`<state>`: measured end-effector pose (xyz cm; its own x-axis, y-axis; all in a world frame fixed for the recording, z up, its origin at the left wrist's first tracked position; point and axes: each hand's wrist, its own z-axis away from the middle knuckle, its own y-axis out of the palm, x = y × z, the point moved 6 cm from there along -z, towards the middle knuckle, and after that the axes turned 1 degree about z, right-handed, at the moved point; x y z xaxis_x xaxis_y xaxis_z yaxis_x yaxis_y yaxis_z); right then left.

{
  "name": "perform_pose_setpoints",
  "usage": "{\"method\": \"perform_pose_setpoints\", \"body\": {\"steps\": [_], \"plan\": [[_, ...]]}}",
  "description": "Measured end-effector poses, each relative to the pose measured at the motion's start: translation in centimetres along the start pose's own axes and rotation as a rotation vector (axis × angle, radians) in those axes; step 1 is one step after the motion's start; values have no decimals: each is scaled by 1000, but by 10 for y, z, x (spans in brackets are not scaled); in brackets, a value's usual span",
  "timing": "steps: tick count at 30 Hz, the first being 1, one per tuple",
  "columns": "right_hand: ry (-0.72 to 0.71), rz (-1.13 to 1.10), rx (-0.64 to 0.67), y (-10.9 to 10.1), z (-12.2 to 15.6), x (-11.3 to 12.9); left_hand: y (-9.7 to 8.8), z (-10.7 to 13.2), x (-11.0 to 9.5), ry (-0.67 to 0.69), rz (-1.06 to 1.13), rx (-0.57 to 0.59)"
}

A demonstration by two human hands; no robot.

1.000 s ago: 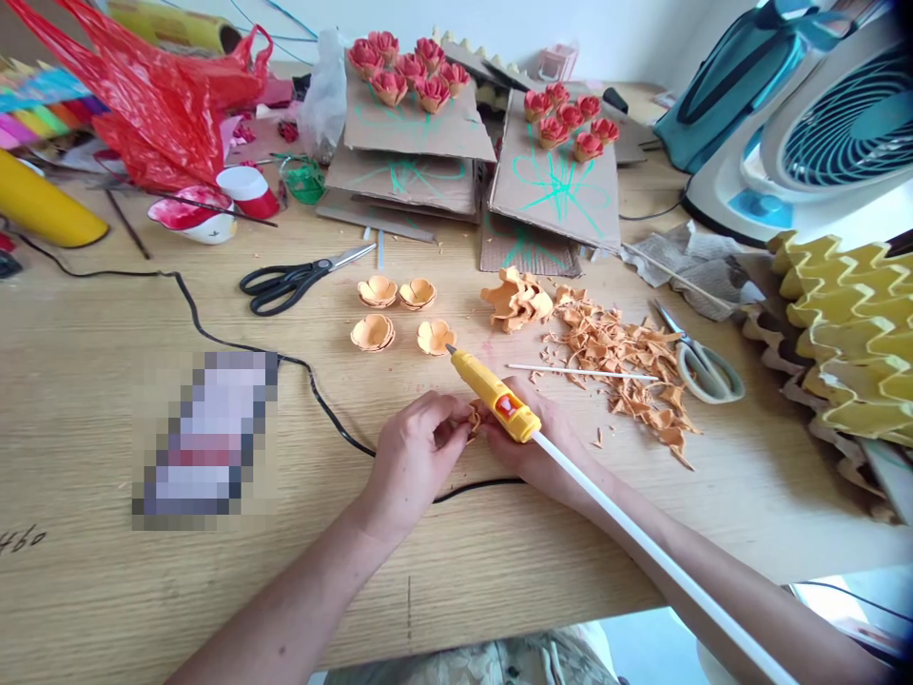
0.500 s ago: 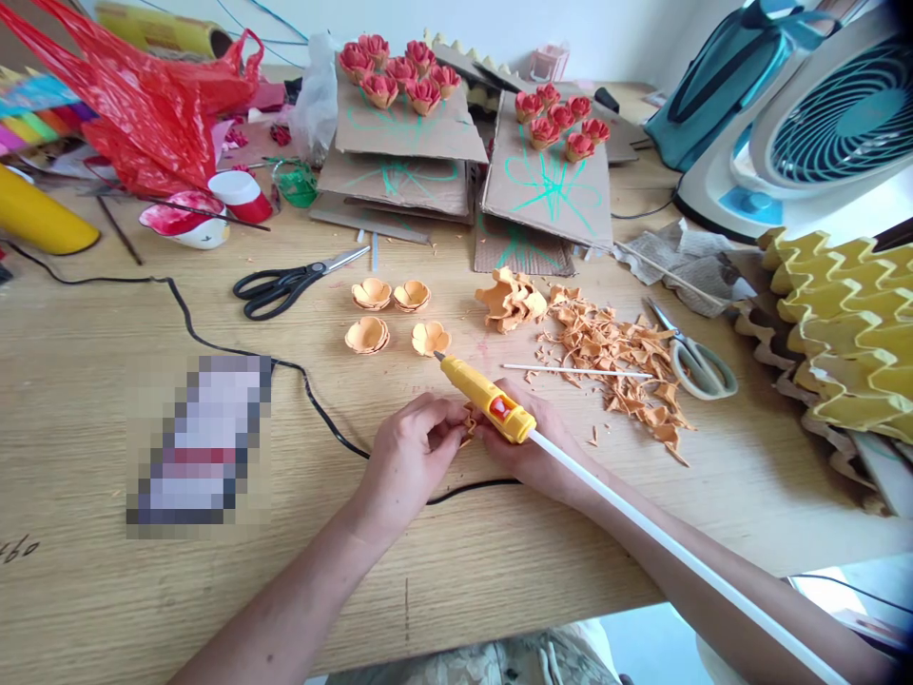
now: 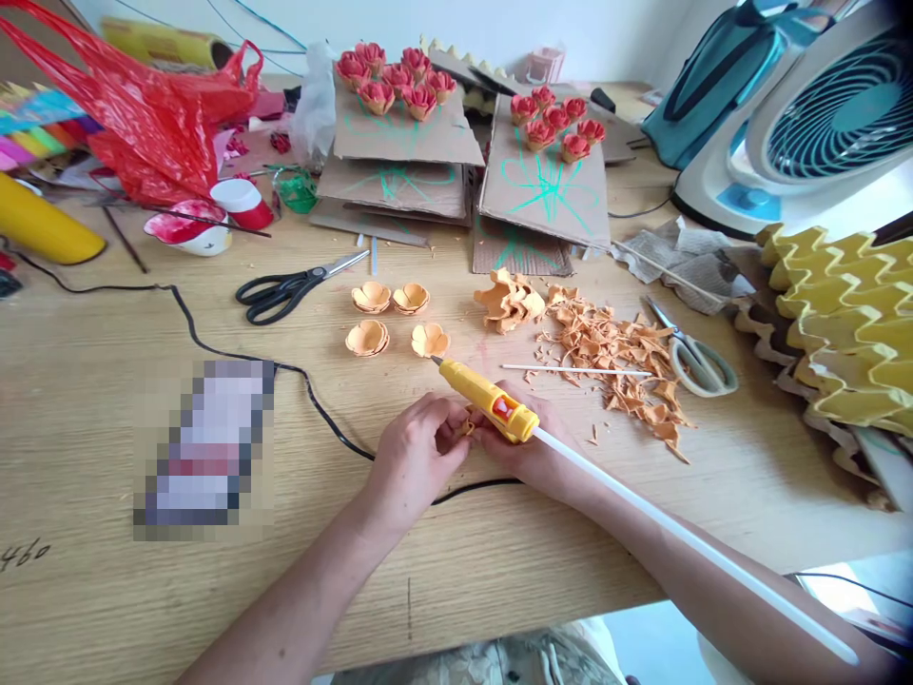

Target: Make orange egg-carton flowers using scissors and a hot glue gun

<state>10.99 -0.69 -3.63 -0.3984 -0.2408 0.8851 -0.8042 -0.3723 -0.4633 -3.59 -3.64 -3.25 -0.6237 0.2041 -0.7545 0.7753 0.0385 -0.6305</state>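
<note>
My right hand [image 3: 532,438] is closed around a yellow hot glue gun [image 3: 489,395], whose nozzle points forward and left. A long white glue stick [image 3: 685,538] sticks out of its back, over my right forearm. Between the fingertips of my left hand [image 3: 420,442] is a small orange egg-carton piece [image 3: 467,427], partly hidden by the fingers. The right fingertips meet it from the other side. Just beyond the nozzle sits an orange petal cup [image 3: 430,340], with several similar cups [image 3: 368,337] to its left.
Orange scraps [image 3: 613,347] and grey-handled scissors [image 3: 703,366] lie to the right, near a stack of yellow egg trays [image 3: 842,323]. Black scissors [image 3: 281,293] and a blurred-out phone-like object [image 3: 206,442] are at left. Cardboard sheets [image 3: 546,195] bear red flowers [image 3: 420,100] behind. A black cord [image 3: 324,414] crosses the table.
The view has shifted slightly. My fingers have turned the small orange piece a little between them; the glue gun stays in my right hand.
</note>
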Motion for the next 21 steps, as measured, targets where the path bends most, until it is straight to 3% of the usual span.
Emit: {"method": "perform_pose_setpoints", "body": {"steps": [13, 16, 21], "plan": [[-13, -82, 14, -10, 4, -3, 1, 1, -6, 75, -64, -47], [1, -126, -11, -17, 6, 0, -6, -1, -4, 83, 11, -111], [37, -207, 76, -22, 11, 7, -29, -3, -5, 83, -38, -272]]}}
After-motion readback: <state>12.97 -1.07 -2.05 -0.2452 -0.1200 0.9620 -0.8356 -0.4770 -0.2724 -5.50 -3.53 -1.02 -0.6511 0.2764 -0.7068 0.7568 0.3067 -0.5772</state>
